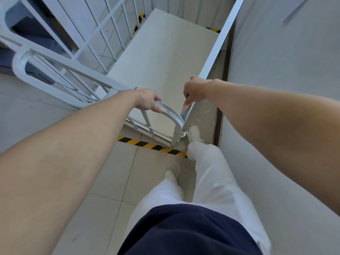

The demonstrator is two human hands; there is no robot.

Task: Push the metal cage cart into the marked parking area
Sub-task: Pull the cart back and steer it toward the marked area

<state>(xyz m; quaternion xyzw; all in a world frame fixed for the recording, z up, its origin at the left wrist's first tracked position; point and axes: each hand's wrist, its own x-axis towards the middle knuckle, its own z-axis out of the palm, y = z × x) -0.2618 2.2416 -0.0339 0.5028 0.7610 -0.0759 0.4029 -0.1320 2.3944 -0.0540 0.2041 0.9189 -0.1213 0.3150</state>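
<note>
The grey metal cage cart point(103, 30) stands in front of me, seen from above, with a pale flat base point(161, 52) and barred sides. My left hand point(147, 101) grips the curved top rail of the near cage panel point(171, 113). My right hand point(196, 92) grips the top edge of the right side rail point(220, 41), fingers curled over it. Yellow-black floor tape point(147, 143) marks the parking area just under the cart's near edge, and more tape point(139, 20) shows at the far end.
A white wall point(276, 61) runs close along the cart's right side. Another barred cage panel point(46, 70) stands at the left. My feet in pale shoes point(194, 134) are on the tiled floor point(103, 181), the right one beside the cart's corner.
</note>
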